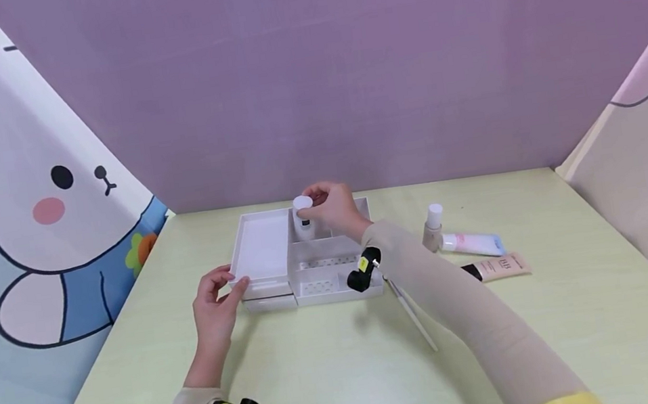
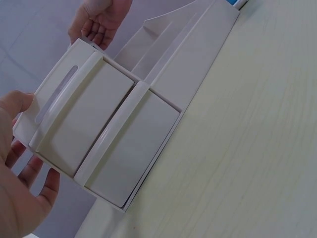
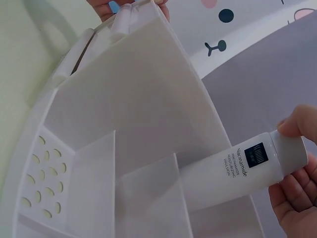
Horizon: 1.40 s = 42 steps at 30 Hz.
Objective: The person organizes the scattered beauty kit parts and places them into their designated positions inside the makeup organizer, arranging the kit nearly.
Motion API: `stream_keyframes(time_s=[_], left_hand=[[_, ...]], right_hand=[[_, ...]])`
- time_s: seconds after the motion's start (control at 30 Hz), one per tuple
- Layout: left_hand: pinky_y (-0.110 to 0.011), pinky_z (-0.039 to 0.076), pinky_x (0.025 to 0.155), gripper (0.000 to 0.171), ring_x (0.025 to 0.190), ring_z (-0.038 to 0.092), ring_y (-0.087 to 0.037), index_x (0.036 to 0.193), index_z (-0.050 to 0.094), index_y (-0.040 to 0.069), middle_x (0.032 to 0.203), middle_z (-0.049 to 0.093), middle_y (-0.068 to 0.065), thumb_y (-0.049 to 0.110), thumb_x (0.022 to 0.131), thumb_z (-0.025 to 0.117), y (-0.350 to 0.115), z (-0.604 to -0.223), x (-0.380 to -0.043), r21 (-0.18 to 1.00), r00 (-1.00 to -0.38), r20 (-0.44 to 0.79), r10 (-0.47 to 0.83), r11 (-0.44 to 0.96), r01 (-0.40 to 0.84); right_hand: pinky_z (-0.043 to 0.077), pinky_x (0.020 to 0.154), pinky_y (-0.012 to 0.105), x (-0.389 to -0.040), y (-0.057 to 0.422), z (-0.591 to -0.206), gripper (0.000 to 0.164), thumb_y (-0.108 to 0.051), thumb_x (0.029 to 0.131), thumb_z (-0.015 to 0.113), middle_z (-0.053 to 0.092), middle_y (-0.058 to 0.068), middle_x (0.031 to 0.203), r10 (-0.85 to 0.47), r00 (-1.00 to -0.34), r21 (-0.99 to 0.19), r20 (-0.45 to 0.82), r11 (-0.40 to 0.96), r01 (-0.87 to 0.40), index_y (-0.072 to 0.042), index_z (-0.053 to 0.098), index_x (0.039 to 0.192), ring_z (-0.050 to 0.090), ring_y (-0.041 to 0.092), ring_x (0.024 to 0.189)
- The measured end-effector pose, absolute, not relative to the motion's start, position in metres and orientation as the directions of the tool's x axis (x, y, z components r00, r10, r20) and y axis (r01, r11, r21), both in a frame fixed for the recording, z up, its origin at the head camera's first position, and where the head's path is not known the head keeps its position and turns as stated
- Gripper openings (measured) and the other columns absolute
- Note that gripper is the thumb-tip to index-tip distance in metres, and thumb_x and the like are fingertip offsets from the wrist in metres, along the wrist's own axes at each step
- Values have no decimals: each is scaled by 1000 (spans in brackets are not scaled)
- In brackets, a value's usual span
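Note:
A white cosmetics organizer (image 1: 258, 245) stands on the table, two drawers at its left front and open compartments on its right. My left hand (image 1: 217, 301) grips its front left corner; the left wrist view shows the thumb on the drawer side and the fingers (image 2: 30, 171) along the outer side. By its cap my right hand (image 1: 334, 211) holds a white emulsion bottle (image 3: 233, 171) labelled Niacinamide. The bottle stands upright in the back compartment, its lower part behind a divider (image 3: 148, 198) in the right wrist view. Whether it touches the compartment floor is hidden.
Right of the organizer lie a beige bottle with a white cap (image 1: 434, 216), a pink-and-blue tube (image 1: 473, 244) and a beige BB tube (image 1: 501, 267). A thin white stick (image 1: 415, 320) lies under my right forearm. A purple cloth (image 1: 344, 76) hangs behind the table.

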<state>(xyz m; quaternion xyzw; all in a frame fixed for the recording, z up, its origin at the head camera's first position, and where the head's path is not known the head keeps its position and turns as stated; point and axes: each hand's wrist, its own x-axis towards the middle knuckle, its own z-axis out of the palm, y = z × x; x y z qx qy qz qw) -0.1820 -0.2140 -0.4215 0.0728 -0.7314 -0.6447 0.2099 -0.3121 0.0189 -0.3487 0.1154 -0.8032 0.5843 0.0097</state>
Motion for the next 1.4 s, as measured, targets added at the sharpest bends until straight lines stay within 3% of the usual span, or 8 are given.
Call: stream_keyframes(time_s=[0.57, 0.8, 1.4], left_hand=[[-14, 47, 78, 22, 109, 53, -11, 103, 53, -4, 126, 57, -7, 2, 91, 71, -211, -422, -186, 972, -896, 213, -389, 174, 156], [-15, 46, 77, 29, 106, 53, -6, 106, 53, -11, 127, 56, -9, 2, 90, 72, -210, -420, -185, 973, -896, 222, -385, 153, 175], [-16, 46, 77, 22, 108, 53, -12, 102, 54, -4, 124, 57, -2, 3, 91, 71, -211, -421, -185, 972, -899, 219, -380, 163, 169]], right_hand=[[51, 80, 29, -328, 19, -364, 38, -16, 75, 89, 67, 4, 97, -206, -973, -956, 105, 249, -156, -7, 71, 107, 62, 19, 92], [51, 80, 30, -326, 17, -362, 39, -17, 79, 86, 66, 4, 99, -232, -969, -958, 80, 251, -139, -6, 70, 112, 60, 20, 93], [51, 84, 30, -325, 17, -360, 42, -14, 85, 80, 66, 12, 113, -266, -960, -954, 90, 254, -160, -3, 65, 123, 60, 22, 100]])
